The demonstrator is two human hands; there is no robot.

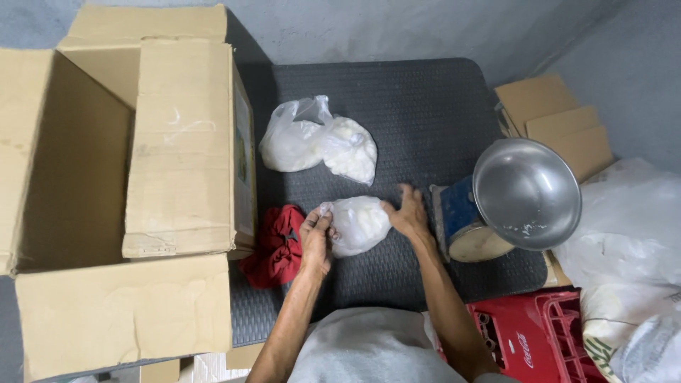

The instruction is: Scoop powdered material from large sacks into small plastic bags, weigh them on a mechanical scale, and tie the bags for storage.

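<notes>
Sitting at the far left, a large open brown cardboard box (106,191) stands with its flaps spread, and a crumpled red cloth (277,245) lies just beside its near corner on the dark ribbed rubber mat (425,106). The left hand (316,237) pinches the gathered neck of a small clear plastic bag of white lumps (358,223), fingers closed on the plastic. The bag lies between the two hands, its long axis running left to right. The right hand (408,213) rests fingers spread against the bag's other end, touching but not clamped. Farther away on the mat lie two similar filled clear plastic bags (319,138). At right stands a blue scale with a round steel pan (525,191).
</notes>
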